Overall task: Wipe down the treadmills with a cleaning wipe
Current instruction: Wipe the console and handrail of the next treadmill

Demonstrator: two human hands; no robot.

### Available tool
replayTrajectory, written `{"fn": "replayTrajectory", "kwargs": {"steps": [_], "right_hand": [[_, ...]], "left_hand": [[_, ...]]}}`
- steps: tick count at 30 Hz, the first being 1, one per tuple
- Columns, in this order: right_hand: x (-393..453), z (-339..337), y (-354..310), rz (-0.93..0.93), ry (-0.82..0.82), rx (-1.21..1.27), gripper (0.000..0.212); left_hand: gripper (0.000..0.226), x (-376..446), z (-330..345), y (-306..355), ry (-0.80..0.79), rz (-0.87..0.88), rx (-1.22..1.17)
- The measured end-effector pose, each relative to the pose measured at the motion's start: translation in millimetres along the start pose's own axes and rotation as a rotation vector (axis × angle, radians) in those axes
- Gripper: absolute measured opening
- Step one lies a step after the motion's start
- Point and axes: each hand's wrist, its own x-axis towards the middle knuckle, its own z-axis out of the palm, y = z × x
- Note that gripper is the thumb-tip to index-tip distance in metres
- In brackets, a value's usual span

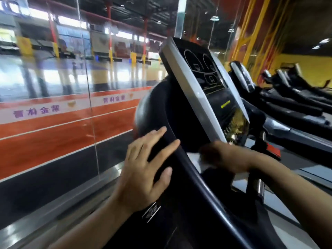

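- A glass wall (53, 87) fills the left side, its reflections blurred.
- The treadmill (181, 186) runs from the bottom edge up to its tilted console (206, 76); its belt is out of frame.
- More treadmills (294, 97) line up toward the right edge, smeared by motion.
- The left hand (143, 169) rests flat on the console's curved left rim, fingers spread and straight.
- The right hand (221, 157) sits at the console's lower edge, blurred; its grip cannot be told.
- A white patch under it, seemingly the wipe (194, 159), is mostly hidden.
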Motion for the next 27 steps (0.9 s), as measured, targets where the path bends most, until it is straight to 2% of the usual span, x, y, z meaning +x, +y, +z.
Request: {"fn": "replayTrajectory", "kwargs": {"steps": [4, 6, 8, 12, 15, 18, 22, 23, 27], "right_hand": [[44.0, -49.9, -55.8, 0.069, 0.651, 0.003, 0.018], [73.6, -69.7, -90.9, 0.068, 0.806, -0.041, 0.025], [106.1, -79.2, -121.3, 0.031, 0.766, -0.122, 0.029], [161.6, -83.1, -152.5, 0.143, 0.305, -0.280, 0.034], [189.4, -91.5, -157.1, 0.247, 0.123, -0.437, 0.039], [214.4, -105.8, -155.7, 0.370, 0.064, -0.594, 0.041], [206.4, -89.6, -171.6, 0.286, 0.045, -0.744, 0.043], [194.0, -77.1, -176.7, 0.236, 0.056, -0.792, 0.043], [123.4, 0.3, -192.6, 0.101, 0.237, -0.920, 0.046]], "left_hand": [[0.068, -3.4, -6.8, -56.7, -0.005, -0.213, -0.226], [0.074, -4.0, -8.2, -79.4, -0.079, -0.233, -0.341], [0.077, -9.0, -10.0, -90.6, -0.147, -0.156, -0.398], [0.079, -10.5, -18.9, -105.4, -0.227, -0.138, -0.431], [0.086, -10.0, -20.8, -120.2, -0.263, -0.092, -0.428], [0.090, -8.8, -18.3, -125.7, -0.244, -0.065, -0.467], [0.089, -9.5, -10.7, -131.4, -0.231, -0.071, -0.518], [0.084, -11.7, -9.1, -132.7, -0.205, -0.105, -0.539], [0.043, -18.3, -7.0, -137.5, 0.017, -0.285, -0.568]]}}
